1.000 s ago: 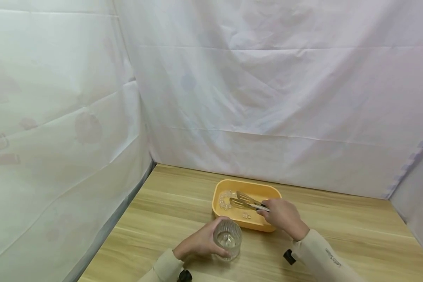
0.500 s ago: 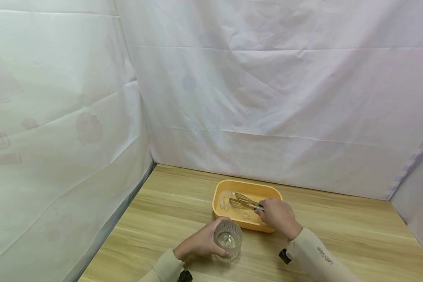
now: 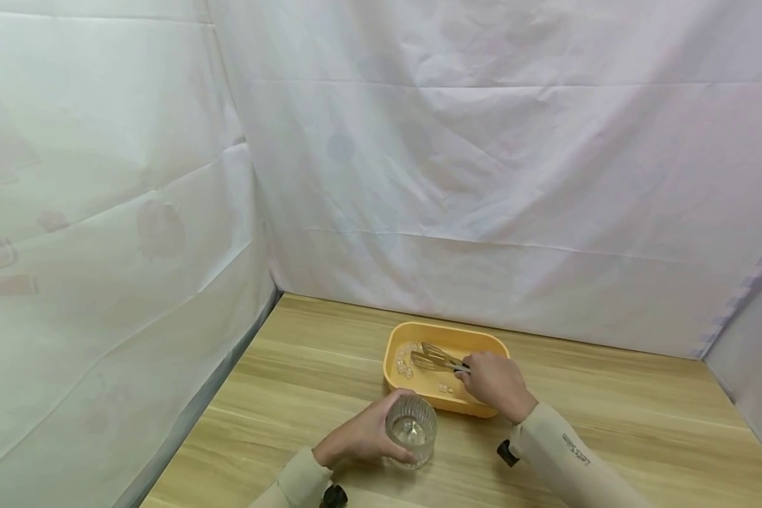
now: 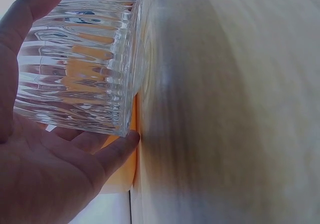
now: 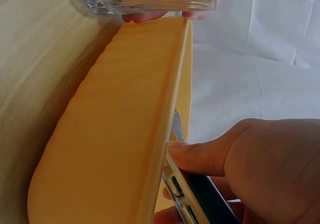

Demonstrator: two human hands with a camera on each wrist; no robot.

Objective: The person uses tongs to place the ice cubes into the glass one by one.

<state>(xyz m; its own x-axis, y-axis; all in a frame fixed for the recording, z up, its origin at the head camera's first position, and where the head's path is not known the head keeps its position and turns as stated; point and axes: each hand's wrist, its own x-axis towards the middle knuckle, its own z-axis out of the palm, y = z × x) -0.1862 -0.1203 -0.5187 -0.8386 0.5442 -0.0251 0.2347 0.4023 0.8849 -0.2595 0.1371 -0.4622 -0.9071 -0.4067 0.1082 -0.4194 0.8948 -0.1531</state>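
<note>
My left hand holds a clear ribbed drinking glass, thumb on one side and fingers round the other. The glass is at the tray's near side; something clear shows at its bottom. In my right hand is a pair of tongs with slotted, tan heads, gripped by the dark handle with the thumb on top. The heads reach into a yellow tray, near clear cubes lying along its left end. A few more clear pieces lie by the front wall.
Everything stands on a wood-grain table. White cloth hangs behind it, with more cloth at the left and right. From the right wrist view, the tray's tall side wall rises between the table and the right hand.
My right hand and the tongs have shifted a little left and deeper into the tray, with the heads closer to the left-end cubes. The left hand and glass stay put.
</note>
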